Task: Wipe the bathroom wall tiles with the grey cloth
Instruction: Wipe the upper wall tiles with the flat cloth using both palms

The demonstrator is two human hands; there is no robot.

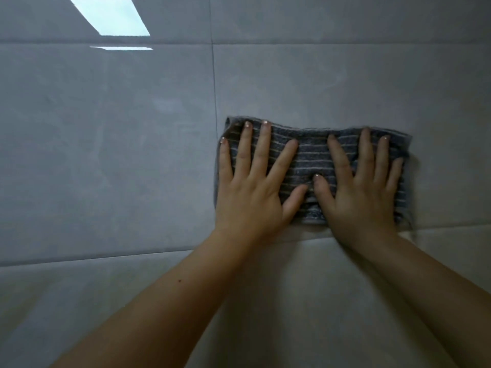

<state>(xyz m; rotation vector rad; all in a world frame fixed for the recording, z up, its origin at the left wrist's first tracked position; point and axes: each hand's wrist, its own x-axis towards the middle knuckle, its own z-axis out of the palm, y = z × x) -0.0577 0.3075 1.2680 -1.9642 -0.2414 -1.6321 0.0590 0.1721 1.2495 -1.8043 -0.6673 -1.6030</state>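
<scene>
A grey cloth [310,155] with thin pale stripes lies flat against the glossy grey wall tiles [119,155], just right of a vertical grout line. My left hand [252,187] presses on the cloth's left half with fingers straight and spread. On the right half my right hand [361,192] presses the same way, its thumb beside the left thumb. Both palms cover the cloth's lower edge, which sits just above a horizontal grout line.
Large tiles fill the whole view, split by a vertical grout line [214,83] and horizontal ones above and below the cloth. A bright window reflection [111,15] shows on the upper left tile.
</scene>
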